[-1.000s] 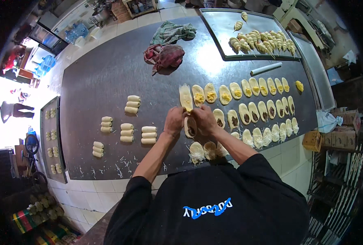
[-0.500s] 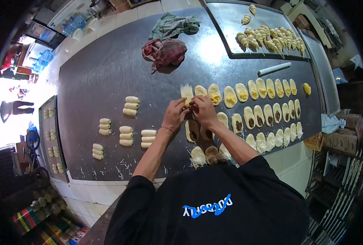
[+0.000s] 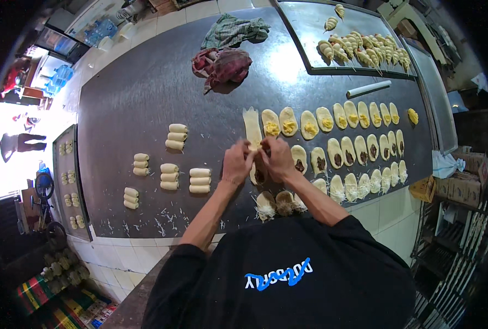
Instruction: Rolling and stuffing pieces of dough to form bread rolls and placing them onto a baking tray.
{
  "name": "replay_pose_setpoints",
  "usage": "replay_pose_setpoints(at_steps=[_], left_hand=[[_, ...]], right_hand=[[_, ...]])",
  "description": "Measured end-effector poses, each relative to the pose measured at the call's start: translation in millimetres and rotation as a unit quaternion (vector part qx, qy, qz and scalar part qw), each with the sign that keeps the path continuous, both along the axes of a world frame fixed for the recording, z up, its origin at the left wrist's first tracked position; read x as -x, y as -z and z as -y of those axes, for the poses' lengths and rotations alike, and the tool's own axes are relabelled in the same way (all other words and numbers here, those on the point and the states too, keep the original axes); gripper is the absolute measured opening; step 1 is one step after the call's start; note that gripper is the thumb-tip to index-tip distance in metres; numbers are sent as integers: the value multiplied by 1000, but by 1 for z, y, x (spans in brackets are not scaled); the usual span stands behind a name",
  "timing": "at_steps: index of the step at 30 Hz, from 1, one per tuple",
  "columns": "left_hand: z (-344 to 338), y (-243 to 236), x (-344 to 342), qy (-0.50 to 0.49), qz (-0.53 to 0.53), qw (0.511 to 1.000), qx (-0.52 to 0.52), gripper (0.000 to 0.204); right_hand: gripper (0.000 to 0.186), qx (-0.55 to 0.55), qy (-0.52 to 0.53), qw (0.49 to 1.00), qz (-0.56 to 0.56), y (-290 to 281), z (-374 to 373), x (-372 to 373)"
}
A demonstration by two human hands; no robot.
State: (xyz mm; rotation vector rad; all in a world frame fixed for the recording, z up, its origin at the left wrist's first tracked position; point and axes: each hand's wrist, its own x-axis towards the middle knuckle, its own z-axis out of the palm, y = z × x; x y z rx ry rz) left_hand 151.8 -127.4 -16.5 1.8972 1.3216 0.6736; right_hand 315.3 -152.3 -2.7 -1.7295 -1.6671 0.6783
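Observation:
A long strip of pale dough (image 3: 252, 125) with a fringed far end lies on the dark table. At its near end are my left hand (image 3: 237, 163) and my right hand (image 3: 278, 159), side by side, with curled, slightly blurred fingers pinching the dough from either side. Just under my fingers, an oval dough piece with dark filling (image 3: 256, 174) is partly covered. Right of the strip runs a row of dough ovals with yellow filling (image 3: 289, 122). Nearer ovals carry dark filling (image 3: 300, 158) or pale shreds (image 3: 336, 189); my right forearm hides part of these rows.
Rolled dough pieces (image 3: 200, 180) sit in small groups at the left. Crumpled cloths (image 3: 227, 67) lie at the back. A white rolling rod (image 3: 368, 89) rests near a tray (image 3: 320, 72) of spiral dough pieces. Another tray (image 3: 64, 186) stands at the left edge.
Both hands have drawn nearer to me along the dough. More of the strip shows beyond my fingers, and it looks longer.

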Motion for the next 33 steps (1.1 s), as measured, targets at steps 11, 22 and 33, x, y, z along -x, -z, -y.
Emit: replay_pose_setpoints(at_steps=[11, 22, 33], left_hand=[[-49, -3, 9, -68, -22, 992, 106, 30], [-136, 26, -18, -69, -76, 984, -146, 15], [-174, 17, -27, -126, -65, 985, -95, 19]], right_hand=[[16, -114, -30, 989, 85, 20, -25, -14], [11, -144, 26, 975, 166, 21, -118, -20], [12, -147, -66, 978, 132, 25, -169, -39]])
